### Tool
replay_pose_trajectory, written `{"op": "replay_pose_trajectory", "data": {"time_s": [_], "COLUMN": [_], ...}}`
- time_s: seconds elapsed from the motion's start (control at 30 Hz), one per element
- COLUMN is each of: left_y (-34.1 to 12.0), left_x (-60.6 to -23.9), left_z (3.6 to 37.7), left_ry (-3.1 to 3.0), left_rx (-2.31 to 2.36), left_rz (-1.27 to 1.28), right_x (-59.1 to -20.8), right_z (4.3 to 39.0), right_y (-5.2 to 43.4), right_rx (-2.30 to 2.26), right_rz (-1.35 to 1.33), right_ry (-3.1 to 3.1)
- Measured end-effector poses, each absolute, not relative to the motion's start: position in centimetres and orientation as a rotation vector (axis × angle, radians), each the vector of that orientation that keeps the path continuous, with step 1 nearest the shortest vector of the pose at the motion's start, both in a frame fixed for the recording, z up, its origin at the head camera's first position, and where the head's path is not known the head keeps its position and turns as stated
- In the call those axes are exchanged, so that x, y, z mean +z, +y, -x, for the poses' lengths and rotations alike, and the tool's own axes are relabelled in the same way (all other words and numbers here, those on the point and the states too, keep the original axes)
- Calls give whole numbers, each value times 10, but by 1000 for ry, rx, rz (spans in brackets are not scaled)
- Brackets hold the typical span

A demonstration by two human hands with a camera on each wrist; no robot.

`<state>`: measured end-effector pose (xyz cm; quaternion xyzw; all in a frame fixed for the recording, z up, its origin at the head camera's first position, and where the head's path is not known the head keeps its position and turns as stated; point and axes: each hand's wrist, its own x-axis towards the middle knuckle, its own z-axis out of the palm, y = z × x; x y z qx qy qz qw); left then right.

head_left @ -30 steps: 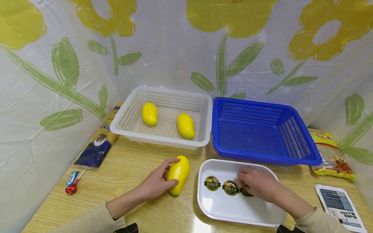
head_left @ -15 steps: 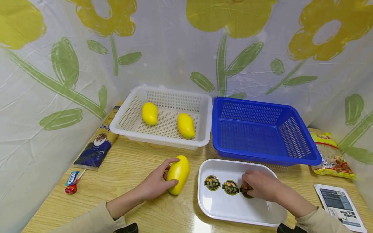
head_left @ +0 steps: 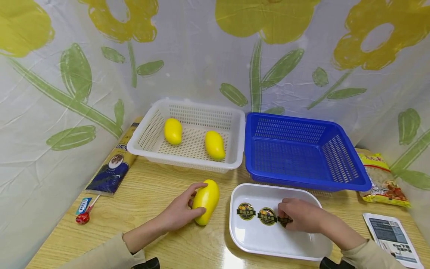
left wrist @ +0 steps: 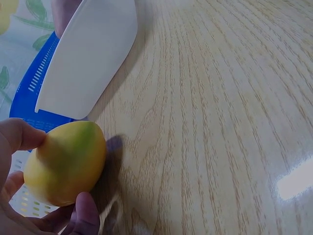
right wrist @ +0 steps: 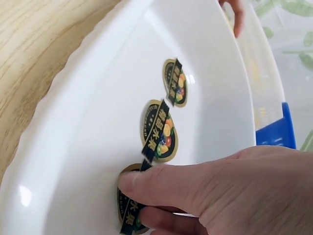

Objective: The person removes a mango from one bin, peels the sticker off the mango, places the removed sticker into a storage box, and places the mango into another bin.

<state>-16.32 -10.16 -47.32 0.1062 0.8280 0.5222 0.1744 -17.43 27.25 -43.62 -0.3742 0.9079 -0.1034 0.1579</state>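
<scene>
Indoors | glossy wooden table [head_left: 151,194] | flower-print sheet [head_left: 201,56], likely plastic, behind

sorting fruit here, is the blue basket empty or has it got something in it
Empty: the blue basket shows only bare mesh, while two mangoes sit in the white basket.

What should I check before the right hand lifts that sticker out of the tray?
1. Right hand on the third sticker: ok, fingertips touch it.
2. Sticker edge peeled up: cannot tell, fingers cover it.
3. Left hand steadies the mango on the table: ok.
4. The other two stickers lie flat in the white tray: ok.
5. Blue basket has room: ok.
</scene>
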Motion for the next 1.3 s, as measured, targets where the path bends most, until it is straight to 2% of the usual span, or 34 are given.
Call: {"op": "replay_pose_trajectory", "data": {"time_s": [0.4, 0.63, 0.77, 1.3], "left_y": [-102, -102, -102, -104], "left_x": [-473, -472, -472, -471], "left_z": [163, 163, 163, 163], "left_ry": [2343, 2327, 2329, 2332], "left_rx": [1478, 1484, 1480, 1469], "left_rz": [-313, -319, -322, -312], "right_x": [-442, -436, -436, -442], "right_z": [177, 182, 182, 179], "right_y": [278, 282, 284, 284], "right_rx": [-431, -860, -982, -1028], "right_rz": [1064, 768, 711, 649], "right_ry": [2691, 2482, 2386, 2341]}}
